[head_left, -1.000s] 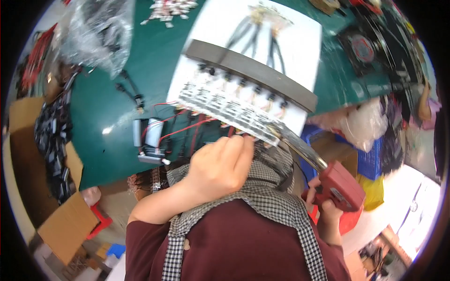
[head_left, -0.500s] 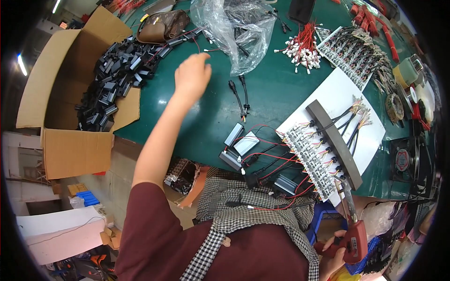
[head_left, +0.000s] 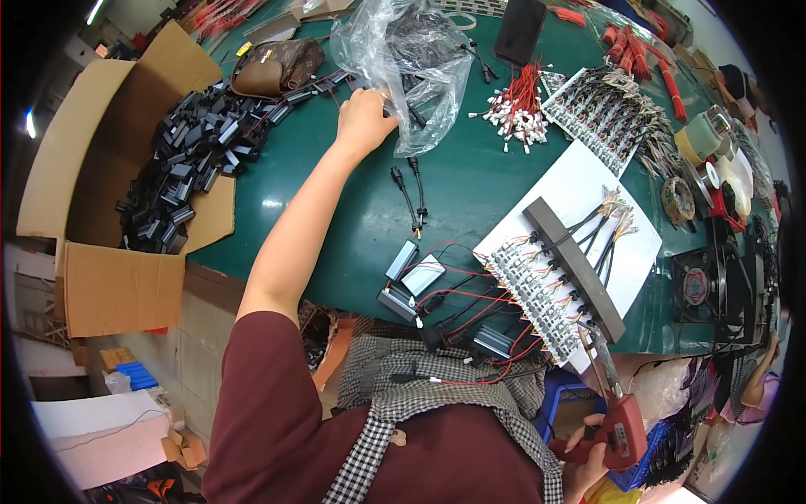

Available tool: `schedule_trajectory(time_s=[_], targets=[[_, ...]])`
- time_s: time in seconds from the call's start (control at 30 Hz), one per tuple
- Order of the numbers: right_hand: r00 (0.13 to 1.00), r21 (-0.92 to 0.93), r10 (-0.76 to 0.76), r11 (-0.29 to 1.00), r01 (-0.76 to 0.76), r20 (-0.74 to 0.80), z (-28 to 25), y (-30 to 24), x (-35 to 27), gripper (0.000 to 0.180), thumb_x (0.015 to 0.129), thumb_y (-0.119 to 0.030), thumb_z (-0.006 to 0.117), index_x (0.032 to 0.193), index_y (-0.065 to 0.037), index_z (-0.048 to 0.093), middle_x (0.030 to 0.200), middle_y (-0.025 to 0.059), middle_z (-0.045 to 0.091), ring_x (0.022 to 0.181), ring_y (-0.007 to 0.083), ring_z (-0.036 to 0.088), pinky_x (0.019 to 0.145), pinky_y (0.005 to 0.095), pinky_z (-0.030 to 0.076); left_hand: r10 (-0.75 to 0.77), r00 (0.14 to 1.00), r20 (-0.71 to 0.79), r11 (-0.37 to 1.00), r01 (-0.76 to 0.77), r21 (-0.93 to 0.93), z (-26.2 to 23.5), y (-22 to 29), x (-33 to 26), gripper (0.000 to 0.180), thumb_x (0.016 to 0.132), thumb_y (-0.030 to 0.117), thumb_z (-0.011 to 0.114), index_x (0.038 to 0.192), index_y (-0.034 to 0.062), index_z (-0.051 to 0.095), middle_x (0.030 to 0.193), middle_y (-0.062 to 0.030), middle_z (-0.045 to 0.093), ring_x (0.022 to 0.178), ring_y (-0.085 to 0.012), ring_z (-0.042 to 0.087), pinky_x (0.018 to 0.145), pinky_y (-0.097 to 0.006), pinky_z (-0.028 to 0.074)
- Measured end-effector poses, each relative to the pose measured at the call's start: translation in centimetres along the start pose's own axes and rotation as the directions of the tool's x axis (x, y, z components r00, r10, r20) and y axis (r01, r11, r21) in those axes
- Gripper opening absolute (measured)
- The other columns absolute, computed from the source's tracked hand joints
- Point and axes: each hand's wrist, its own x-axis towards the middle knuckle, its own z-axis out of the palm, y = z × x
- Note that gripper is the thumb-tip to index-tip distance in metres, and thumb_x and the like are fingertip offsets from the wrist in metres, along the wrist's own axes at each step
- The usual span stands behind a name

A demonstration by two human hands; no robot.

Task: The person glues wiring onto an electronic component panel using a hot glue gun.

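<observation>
Left hand [head_left: 366, 123] is half-curled by the edge of the bag [head_left: 443, 88], and whether anything's pinched can't be told. Two leads [head_left: 406, 198] are left loose, while some cases [head_left: 424, 275] look already wired toward the strip [head_left: 529, 294], mid-right by the gun's tip [head_left: 581, 326]; that red gun [head_left: 625, 433] is gripped in the right hand [head_left: 593, 459].

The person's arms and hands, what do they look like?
The left hand and right hand wear no gloves. The left arm has a short, dark red sleeve, and no watch or bracelet shows on it. Little of the right arm shows.
</observation>
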Motion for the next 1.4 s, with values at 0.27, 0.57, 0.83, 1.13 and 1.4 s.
schedule_trajectory(time_s=[0.27, 0.57, 0.83, 1.13, 1.4], targets=[[1.0, -0.011, 0.0, 1.0, 0.0, 0.009, -0.5, 0.5, 0.2, 0.06, 0.086, -0.041, 0.056, 0.12, 0.005, 0.036, 0.099, 0.014, 0.05, 0.053, 0.0124, 0.048, 0.042, 0.0229, 0.038, 0.001, 0.99, 0.143, 1.0, -0.001, 0.003, -4.3, -3.3, -3.9, 0.019, 0.069, 0.014, 0.061, 0.086, 0.0078, 0.066, 0.089, -0.0101, 0.06, 0.091, -0.0291, 0.057, 0.077, -0.042, 0.045], [1.0, -0.02, -0.017, 1.0, 0.017, -0.016, 0.0, -0.3, 0.5, 0.062, 0.085, -0.038, 0.057, 0.123, 0.005, 0.035, 0.1, 0.0139, 0.05, 0.053, 0.0119, 0.048, 0.043, 0.0217, 0.037, -0.054, 0.997, 0.057, 0.998, 0.052, 0.031, -6.1, -4.8, -5.1, 0.025, 0.07, 0.025, 0.067, 0.088, 0.0081, 0.065, 0.098, -0.0094, 0.057, 0.1, -0.028, 0.054, 0.084, -0.041, 0.042], [1.0, 0.077, -0.016, 0.997, 0.018, -0.025, -0.2, -0.1, -0.4, 0.067, 0.08, -0.037, 0.065, 0.122, 0.006, 0.036, 0.099, 0.0171, 0.054, 0.052, 0.0149, 0.051, 0.042, 0.0238, 0.042, -0.199, 0.94, 0.277, 0.972, 0.226, -0.067, -0.6, -3.5, -0.5, 0.028, 0.07, 0.031, 0.071, 0.078, 0.0049, 0.067, 0.081, -0.014, 0.066, 0.08, -0.0305, 0.064, 0.072, -0.04, 0.048], [0.985, 0.209, 0.108, 0.968, -0.135, 0.138, -1.0, -0.2, 0.3, 0.073, 0.077, -0.036, 0.072, 0.127, 0.004, 0.037, 0.101, 0.0201, 0.058, 0.06, 0.0184, 0.057, 0.053, 0.0274, 0.048, 0.005, 1.0, 0.021, 0.924, 0.003, -0.383, -2.3, -8.4, -3.9, 0.013, 0.087, 0.013, 0.056, 0.092, 0.0012, 0.059, 0.065, -0.0006, 0.05, 0.056, -0.0089, 0.046, 0.052, -0.025, 0.039], [0.979, 0.234, 0.153, 0.955, -0.181, 0.131, -1.4, 0.2, 0.1, 0.074, 0.074, -0.037, 0.074, 0.126, 0.004, 0.04, 0.102, 0.0198, 0.059, 0.062, 0.0175, 0.057, 0.053, 0.0264, 0.047, -0.105, 0.94, 0.325, 0.61, 0.319, -0.725, -11.2, 7.7, -14.2, 0.009, 0.087, 0.009, 0.057, 0.093, 0.0039, 0.058, 0.068, 0.0059, 0.049, 0.05, 0.0008, 0.036, 0.043, -0.016, 0.024]])
